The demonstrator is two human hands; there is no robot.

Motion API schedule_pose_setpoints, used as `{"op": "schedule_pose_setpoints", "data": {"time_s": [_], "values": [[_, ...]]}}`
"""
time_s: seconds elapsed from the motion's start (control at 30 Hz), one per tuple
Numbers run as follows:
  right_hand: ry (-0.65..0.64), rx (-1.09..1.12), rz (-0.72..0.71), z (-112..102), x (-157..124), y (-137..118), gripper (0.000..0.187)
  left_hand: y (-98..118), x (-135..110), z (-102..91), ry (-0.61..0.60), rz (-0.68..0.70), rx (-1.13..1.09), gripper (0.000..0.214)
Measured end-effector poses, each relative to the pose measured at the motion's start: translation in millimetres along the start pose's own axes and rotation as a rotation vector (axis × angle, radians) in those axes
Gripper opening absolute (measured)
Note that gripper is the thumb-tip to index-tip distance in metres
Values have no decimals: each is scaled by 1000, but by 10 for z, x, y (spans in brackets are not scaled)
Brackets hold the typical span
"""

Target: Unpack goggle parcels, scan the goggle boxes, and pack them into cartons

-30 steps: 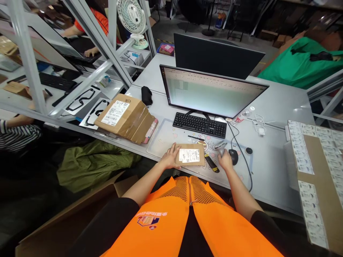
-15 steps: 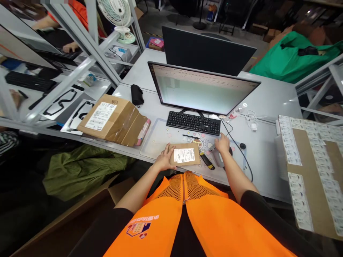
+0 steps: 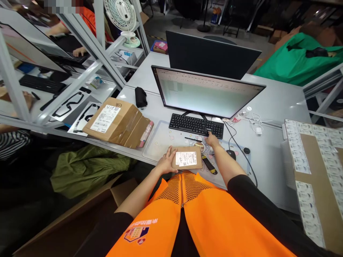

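Observation:
My left hand [image 3: 167, 161] rests flat on the near left corner of a flat brown parcel [image 3: 187, 159], which has a white barcode label and lies on a pale desk mat [image 3: 158, 146]. My right hand [image 3: 213, 140] reaches forward, its fingertips on the lower right of a black keyboard [image 3: 196, 125]. It holds nothing I can see. A black and yellow box cutter [image 3: 209, 165] lies just right of the parcel, below my right forearm. A black mouse [image 3: 230, 154] sits to the right of that arm.
A lit monitor [image 3: 206, 91] stands behind the keyboard, backed by a second dark monitor. A taped, labelled carton [image 3: 118, 123] sits left, beside a black pouch. A label-covered cardboard sheet lies right. Metal shelving stands left, where a co-worker's hand rests on a keyboard.
My right hand has moved forward from beside the mouse onto the keyboard. My left hand stays on the parcel. The whole view has shifted slightly.

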State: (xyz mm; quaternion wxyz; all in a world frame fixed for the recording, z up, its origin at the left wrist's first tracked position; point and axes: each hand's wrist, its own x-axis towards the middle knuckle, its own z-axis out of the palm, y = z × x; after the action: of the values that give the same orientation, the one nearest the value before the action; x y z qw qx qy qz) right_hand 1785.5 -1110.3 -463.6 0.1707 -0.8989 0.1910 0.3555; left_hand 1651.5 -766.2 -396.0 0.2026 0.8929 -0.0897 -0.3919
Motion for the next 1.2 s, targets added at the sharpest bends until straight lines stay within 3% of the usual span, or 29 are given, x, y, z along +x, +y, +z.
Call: {"op": "schedule_pose_setpoints", "data": {"time_s": [0.13,0.27,0.4,0.53,0.9,1.2], "values": [[-30,10,-13,-79,98,-97,71,23,-11,-17,-9,-7,7,145],[41,24,-14,-131,95,-144,65,32,-17,-19,-14,-8,2,145],[56,29,11,-29,24,-109,54,34,-22,-24,-12,-2,-16,146],[-10,42,25,99,-4,-52,67,48,-31,-45,-29,-12,-13,146],[29,70,65,71,79,-62,54,47,-39,-26,-13,-14,-26,147],[27,89,45,107,46,21,69,29,-33,-9,-6,-9,-24,147]]}}
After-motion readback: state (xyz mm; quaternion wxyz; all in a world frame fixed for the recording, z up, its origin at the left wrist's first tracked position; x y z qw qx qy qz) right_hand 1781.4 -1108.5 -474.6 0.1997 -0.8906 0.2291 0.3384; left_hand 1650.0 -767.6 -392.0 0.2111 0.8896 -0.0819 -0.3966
